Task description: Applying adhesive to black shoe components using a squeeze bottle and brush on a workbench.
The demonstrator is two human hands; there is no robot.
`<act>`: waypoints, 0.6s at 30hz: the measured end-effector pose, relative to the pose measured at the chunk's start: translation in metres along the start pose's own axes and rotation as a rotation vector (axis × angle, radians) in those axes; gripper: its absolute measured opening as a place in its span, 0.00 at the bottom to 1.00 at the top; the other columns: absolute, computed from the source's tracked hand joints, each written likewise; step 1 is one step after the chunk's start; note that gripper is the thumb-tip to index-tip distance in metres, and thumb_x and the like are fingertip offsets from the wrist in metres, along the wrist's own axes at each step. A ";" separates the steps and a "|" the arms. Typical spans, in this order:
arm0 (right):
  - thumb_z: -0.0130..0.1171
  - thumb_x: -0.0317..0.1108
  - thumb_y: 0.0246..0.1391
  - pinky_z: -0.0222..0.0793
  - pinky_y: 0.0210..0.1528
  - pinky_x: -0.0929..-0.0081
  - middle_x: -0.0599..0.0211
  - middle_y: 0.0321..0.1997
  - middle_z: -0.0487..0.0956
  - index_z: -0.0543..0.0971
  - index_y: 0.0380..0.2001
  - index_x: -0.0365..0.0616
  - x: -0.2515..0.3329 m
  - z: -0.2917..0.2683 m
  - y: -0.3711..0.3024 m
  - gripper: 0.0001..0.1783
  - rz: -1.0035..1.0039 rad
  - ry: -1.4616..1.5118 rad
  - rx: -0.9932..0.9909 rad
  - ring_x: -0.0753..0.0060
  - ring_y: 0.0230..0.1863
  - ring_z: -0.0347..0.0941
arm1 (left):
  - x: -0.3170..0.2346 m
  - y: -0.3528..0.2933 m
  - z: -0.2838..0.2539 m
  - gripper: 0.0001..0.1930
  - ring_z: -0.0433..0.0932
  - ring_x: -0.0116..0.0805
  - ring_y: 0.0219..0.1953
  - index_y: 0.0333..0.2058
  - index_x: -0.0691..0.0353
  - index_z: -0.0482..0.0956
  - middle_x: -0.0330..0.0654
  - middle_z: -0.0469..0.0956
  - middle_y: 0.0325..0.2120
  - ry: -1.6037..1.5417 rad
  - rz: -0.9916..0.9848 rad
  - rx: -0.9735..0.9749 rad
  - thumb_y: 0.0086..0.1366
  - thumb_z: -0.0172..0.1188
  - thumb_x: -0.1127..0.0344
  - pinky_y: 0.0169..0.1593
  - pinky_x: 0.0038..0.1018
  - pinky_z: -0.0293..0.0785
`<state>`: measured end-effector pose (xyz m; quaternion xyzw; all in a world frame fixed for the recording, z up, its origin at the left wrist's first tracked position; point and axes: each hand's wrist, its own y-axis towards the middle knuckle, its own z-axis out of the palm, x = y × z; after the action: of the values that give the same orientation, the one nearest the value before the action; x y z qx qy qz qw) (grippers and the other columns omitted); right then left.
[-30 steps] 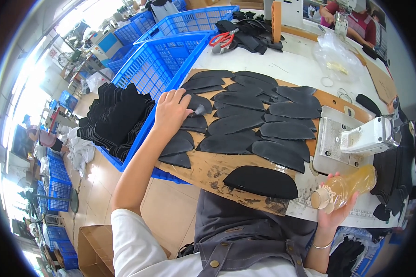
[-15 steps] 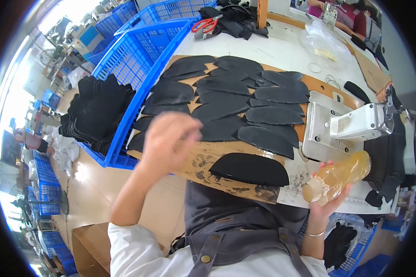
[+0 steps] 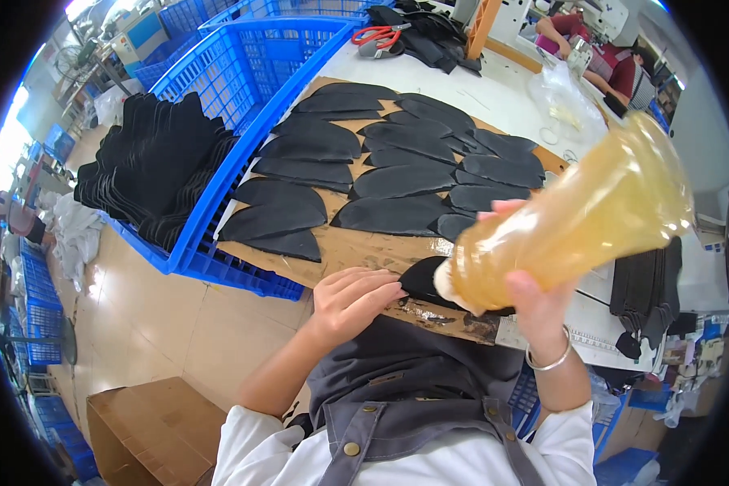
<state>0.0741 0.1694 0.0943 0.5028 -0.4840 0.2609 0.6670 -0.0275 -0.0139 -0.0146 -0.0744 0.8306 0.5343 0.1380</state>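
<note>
My right hand (image 3: 537, 301) grips a clear plastic bottle (image 3: 579, 215) of yellowish liquid. The bottle is tilted, its pale, wrapped neck end pointing down over a black, half-oval fabric piece (image 3: 419, 279). The bottle hides much of that piece, and whether the tip touches it I cannot tell. My left hand (image 3: 355, 304) is closed at the piece's left end, fingers together and fingertips on it; the thumb is hidden. The piece lies along the near edge of a stained brown board (image 3: 356, 251). Beyond it, several similar black pieces (image 3: 405, 180) lie in overlapping rows.
Left of the table stands a blue plastic crate (image 3: 188, 235) with stacked black pieces (image 3: 158, 166) beside it. Red-handled scissors (image 3: 378, 35) and black scraps (image 3: 429, 36) lie at the back. A plastic bag (image 3: 560, 101) is farther right. An open cardboard box (image 3: 158, 429) sits on the floor.
My right hand has raised the bottle and brought it left over the near black piece. My left hand has come down from above the rows onto that piece's left end. The view has shifted.
</note>
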 end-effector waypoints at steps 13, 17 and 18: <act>0.73 0.33 0.33 0.72 0.40 0.75 0.66 0.36 0.80 0.79 0.34 0.41 -0.001 0.040 0.011 0.21 -0.074 -0.505 0.168 0.71 0.36 0.77 | 0.000 -0.002 -0.003 0.11 0.80 0.33 0.29 0.32 0.61 0.78 0.40 0.77 0.25 0.051 0.002 0.077 0.45 0.61 0.71 0.34 0.26 0.77; 0.70 0.29 0.36 0.71 0.39 0.75 0.62 0.39 0.76 0.72 0.43 0.36 0.001 0.002 0.008 0.28 -0.287 -0.661 0.298 0.72 0.37 0.74 | 0.000 -0.003 0.002 0.11 0.79 0.33 0.29 0.31 0.60 0.78 0.39 0.77 0.24 0.081 -0.008 0.089 0.45 0.62 0.70 0.32 0.25 0.76; 0.70 0.29 0.36 0.71 0.40 0.75 0.62 0.39 0.76 0.72 0.43 0.36 0.004 -0.008 0.002 0.28 -0.221 -0.782 0.246 0.72 0.38 0.74 | 0.000 -0.004 0.000 0.11 0.79 0.33 0.29 0.31 0.60 0.78 0.39 0.77 0.24 0.074 -0.013 0.084 0.45 0.62 0.70 0.32 0.25 0.76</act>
<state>0.0766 0.1769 0.0984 0.6884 -0.6091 0.0332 0.3923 -0.0268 -0.0154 -0.0185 -0.0935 0.8565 0.4948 0.1136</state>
